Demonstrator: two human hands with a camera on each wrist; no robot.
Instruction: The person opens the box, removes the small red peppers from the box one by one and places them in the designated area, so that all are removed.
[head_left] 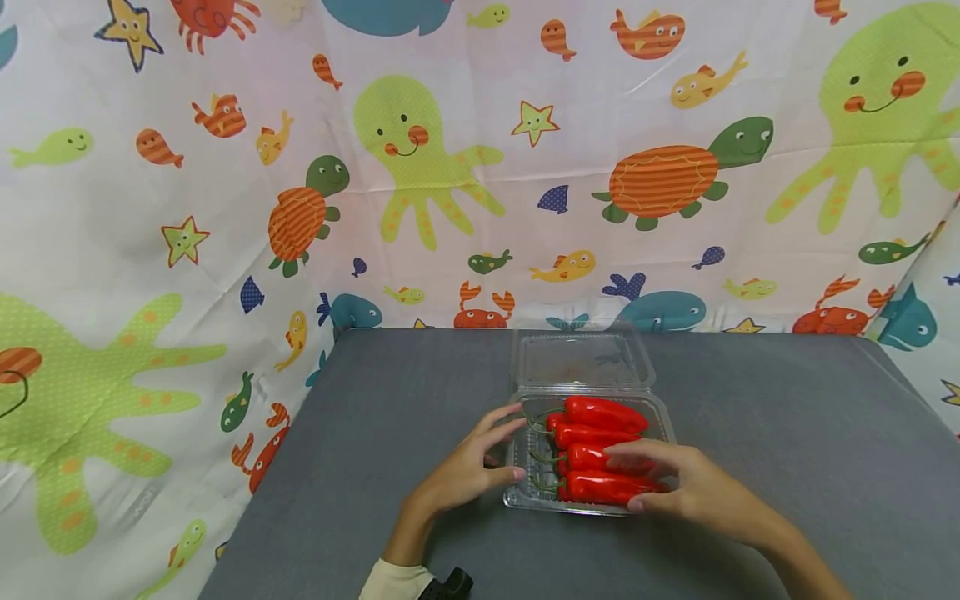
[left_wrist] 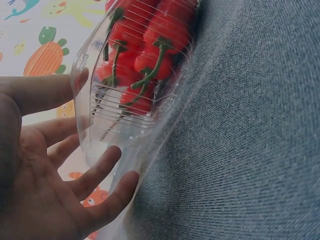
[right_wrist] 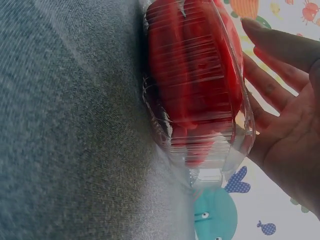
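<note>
A clear plastic clamshell box (head_left: pixel 517 492) lies on the table with its lid (head_left: pixel 585 360) folded back. Several red peppers (head_left: pixel 611 487) with green stems fill it in rows, stems toward the left. At the box's left side is my left hand (head_left: pixel 468 467), its fingers spread; in the left wrist view a thumb or fingertip meets the clear wall. My right hand (head_left: pixel 693 492) reaches over the right end of the peppers, fingers extended. The right wrist view shows that hand beside the box rim with its fingers behind it. Whether it touches a pepper I cannot tell.
A grey cloth-covered table (head_left: pixel 375 417) spreads around the box. Behind and to the left hangs a white curtain (head_left: pixel 465 167) printed with sea animals. A dark band with a black device (head_left: pixel 450 583) is on the left wrist.
</note>
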